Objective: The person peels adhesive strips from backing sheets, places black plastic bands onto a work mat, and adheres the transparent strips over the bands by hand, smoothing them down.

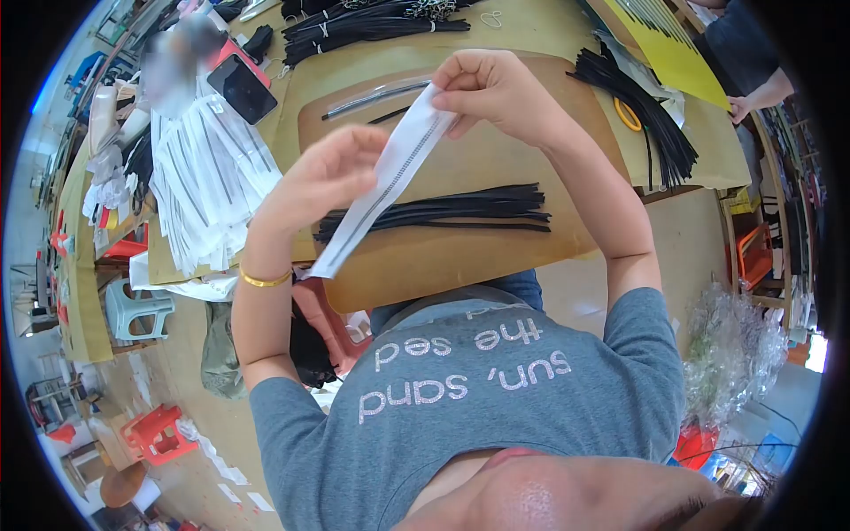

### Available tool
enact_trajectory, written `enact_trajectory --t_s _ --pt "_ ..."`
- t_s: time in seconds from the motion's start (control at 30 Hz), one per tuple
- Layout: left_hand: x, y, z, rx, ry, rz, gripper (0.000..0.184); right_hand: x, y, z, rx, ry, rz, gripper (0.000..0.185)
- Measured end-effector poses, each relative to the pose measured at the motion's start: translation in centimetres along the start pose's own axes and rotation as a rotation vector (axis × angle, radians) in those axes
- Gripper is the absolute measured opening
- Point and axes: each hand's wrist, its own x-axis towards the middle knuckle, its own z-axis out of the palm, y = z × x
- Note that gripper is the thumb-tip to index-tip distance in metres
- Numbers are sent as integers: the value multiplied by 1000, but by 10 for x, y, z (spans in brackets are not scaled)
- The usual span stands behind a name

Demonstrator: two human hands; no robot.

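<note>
My right hand (pixel 482 93) pinches the upper end of a long white strip (pixel 390 181) with a dark, finely dotted line along its middle. The strip slants down to the left in the air. Beside its middle is my left hand (pixel 323 177), its thumb and fingers apart and slightly blurred; whether it touches the strip is hard to see. Below lies a bundle of flat black strips (pixel 452 211) on a brown board (pixel 567 150), partly covered by the white strip. Farther up the board rests a clear film with a narrow dark strip (pixel 376 99).
A pile of white strips (pixel 208 168) with dark lines lies left, near a phone (pixel 241 88). Black bundles (pixel 372 34) sit at the back. At right are another black bundle (pixel 642 115), orange-handled scissors (pixel 626 115) and a yellow sheet (pixel 677 53) near another person's hand (pixel 744 108).
</note>
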Motion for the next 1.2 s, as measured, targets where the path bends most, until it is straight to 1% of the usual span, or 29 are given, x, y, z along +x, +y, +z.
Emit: enact_trajectory --t_s 0.03,0.13,0.23,0.27,0.37,0.4,0.43,0.5,0.53,0.63,0.73,0.83,0.93,1.03,1.07,1.17,1.2 --pt "8 3 7 6 78 49 30 0 -3 3 -47 -10 -40 13" --pt "28 8 17 -2 273 35 22 -2 -15 15 -161 -5 -120 11" --pt "29 8 34 395 473 209 16 -4 -24 16 -137 27 -50 11" --pt "27 10 40 572 545 374 12 -6 -24 16 -107 19 -39 10" --pt "26 10 38 1004 554 699 10 -10 -24 16 -56 -2 -39 11" --pt "26 10 36 1038 543 749 9 -12 -22 18 -67 -3 -58 14" --pt "23 14 36 852 493 566 10 -13 -20 21 -78 -4 -79 17" --pt "14 22 38 473 387 211 11 -17 -17 21 -338 -36 -347 29" --pt "14 18 28 246 280 153 11 -19 -16 21 -466 -52 -483 34" --pt "13 20 23 -44 167 122 10 -24 -23 23 -387 -73 -420 49" --pt "14 15 32 439 330 417 9 -23 -23 23 -305 -59 -246 50" --pt "16 17 32 981 467 726 8 -23 -22 23 -205 -63 -197 52" --pt "17 22 39 660 396 512 9 -23 -22 22 -361 -65 -359 45" --pt "15 22 20 125 96 37 12 -15 -20 16 -664 -124 -888 38" --pt "15 17 13 2 -21 58 14 -15 -22 12 -673 -208 -910 34" --pt "13 10 20 -291 2 67 12 -1 -19 14 -702 -60 -1191 34" --pt "13 6 14 -373 -18 1 14 1 -20 14 -773 -34 -1214 29"
